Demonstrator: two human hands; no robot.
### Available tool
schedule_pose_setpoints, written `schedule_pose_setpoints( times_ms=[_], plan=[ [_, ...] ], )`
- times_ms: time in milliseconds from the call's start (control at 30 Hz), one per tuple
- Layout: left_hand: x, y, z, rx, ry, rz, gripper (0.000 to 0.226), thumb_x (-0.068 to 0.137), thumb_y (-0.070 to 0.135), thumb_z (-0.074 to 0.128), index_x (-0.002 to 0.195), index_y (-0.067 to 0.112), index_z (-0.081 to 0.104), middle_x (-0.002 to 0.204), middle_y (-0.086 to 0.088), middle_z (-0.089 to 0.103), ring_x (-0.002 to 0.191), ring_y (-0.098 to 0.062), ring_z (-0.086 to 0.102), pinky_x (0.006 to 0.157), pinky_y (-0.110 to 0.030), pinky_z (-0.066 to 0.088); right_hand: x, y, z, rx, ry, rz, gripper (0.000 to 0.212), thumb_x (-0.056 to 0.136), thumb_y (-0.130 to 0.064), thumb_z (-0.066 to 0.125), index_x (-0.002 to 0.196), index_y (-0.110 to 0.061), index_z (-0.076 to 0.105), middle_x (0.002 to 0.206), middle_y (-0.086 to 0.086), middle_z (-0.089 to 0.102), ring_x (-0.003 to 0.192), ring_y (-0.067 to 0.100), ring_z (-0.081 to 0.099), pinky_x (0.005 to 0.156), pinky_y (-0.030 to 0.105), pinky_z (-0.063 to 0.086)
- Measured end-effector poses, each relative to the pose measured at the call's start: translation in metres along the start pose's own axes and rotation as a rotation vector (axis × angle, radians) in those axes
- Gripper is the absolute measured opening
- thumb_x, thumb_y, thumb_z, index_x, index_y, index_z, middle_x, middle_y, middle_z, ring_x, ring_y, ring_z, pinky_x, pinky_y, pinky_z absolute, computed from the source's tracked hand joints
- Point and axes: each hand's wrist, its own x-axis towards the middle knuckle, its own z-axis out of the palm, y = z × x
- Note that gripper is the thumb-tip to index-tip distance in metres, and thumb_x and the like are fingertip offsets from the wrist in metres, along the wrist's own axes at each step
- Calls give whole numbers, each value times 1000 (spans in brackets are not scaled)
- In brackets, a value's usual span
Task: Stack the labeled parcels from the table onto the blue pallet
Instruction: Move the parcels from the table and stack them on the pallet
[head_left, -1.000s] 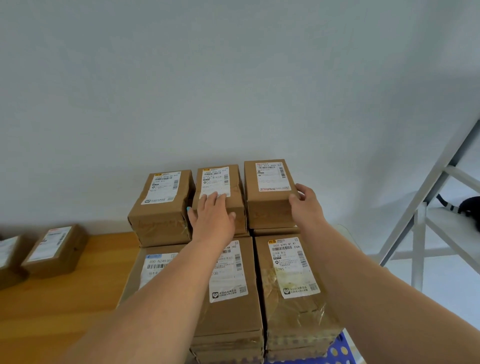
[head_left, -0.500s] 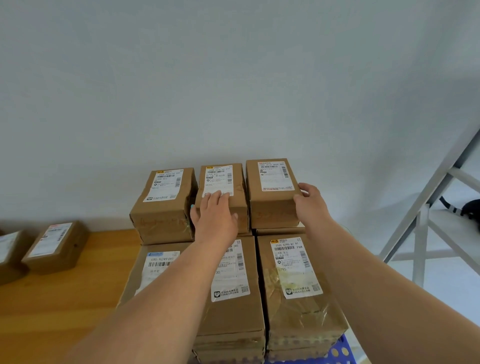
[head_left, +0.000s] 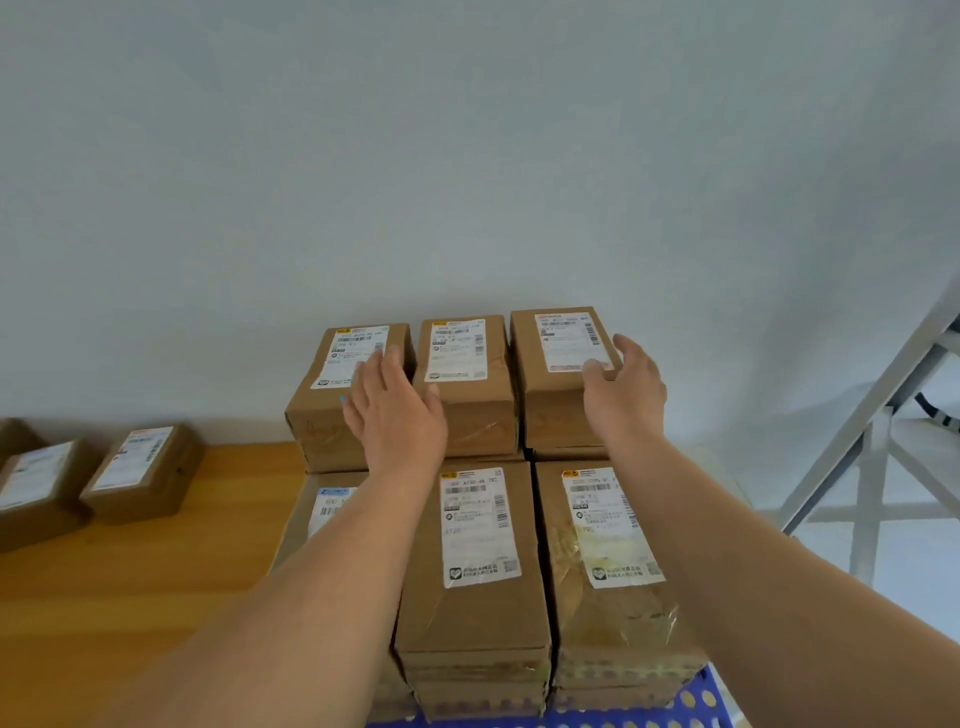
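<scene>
A stack of brown cardboard parcels with white shipping labels (head_left: 470, 566) is seen on the blue perforated plastic pallet (head_left: 675, 712). On top of the stack, at its far edge, 3 smaller parcels are lined up side by side. The left hand (head_left: 397, 415) is held over the left and middle ones, its grip apart with fingers straight. The right hand (head_left: 626, 395) is laid against the right one (head_left: 558, 364), fingers loosely spread. Left of the stack, 2 more labelled parcels (head_left: 140, 470) are found on the orange wooden table (head_left: 130, 582).
</scene>
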Motion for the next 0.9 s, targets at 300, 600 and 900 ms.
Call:
schedule_pose_setpoints(
  times_ms=[300, 600, 900],
  plan=[
    [35, -43, -25, -45, 17, -375, 72, 98, 34, 50, 153, 11, 11, 161, -11, 10, 148, -29, 3, 120, -48, 4, -49, -49, 60, -258, -295, -475, 46, 99, -26, 50, 144, -34, 42, 156, -9, 30, 148, 16, 14, 120, 40, 10],
    [44, -60, -24, -328, -104, -479, 76, 98, 40, 51, 154, 9, 10, 155, -15, 23, 140, -34, 29, 111, -47, 33, -58, -47, 88, -449, -425, -514, 54, 95, -17, 49, 146, -34, 38, 154, -10, 35, 147, 18, 15, 122, 40, 4],
    [44, -58, -20, -309, -98, -474, 68, 97, 36, 51, 151, 9, 19, 150, -13, 30, 134, -32, 37, 105, -49, 40, -57, -44, 84, -431, -426, -511, 55, 95, -17, 51, 146, -34, 38, 155, -11, 33, 147, 16, 14, 121, 39, 1]
  ],
)
